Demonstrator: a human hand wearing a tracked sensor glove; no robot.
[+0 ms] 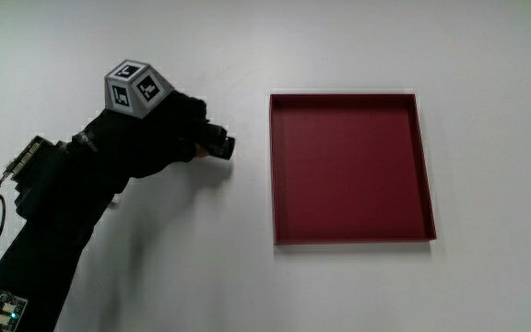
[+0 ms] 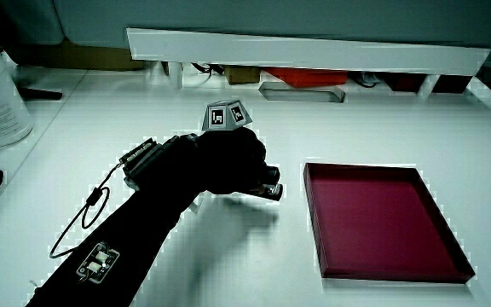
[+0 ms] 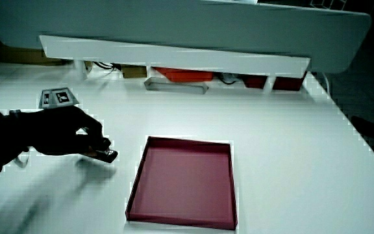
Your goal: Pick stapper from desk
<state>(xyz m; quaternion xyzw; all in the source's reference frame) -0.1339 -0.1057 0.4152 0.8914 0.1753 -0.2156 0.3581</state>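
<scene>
Fingers of the hand (image 1: pixel 159 129) clamp the stapler (image 1: pixel 219 145), at nine o'clock from the tray (image 1: pixel 350 238); grasp step, apparently. Next: lift straight up.

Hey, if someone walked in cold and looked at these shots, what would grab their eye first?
Probably the hand, black-gloved with a patterned cube on its back, closed on a small dark stapler on the white table. Beside it lies a shallow dark red tray, nothing inside.
</scene>
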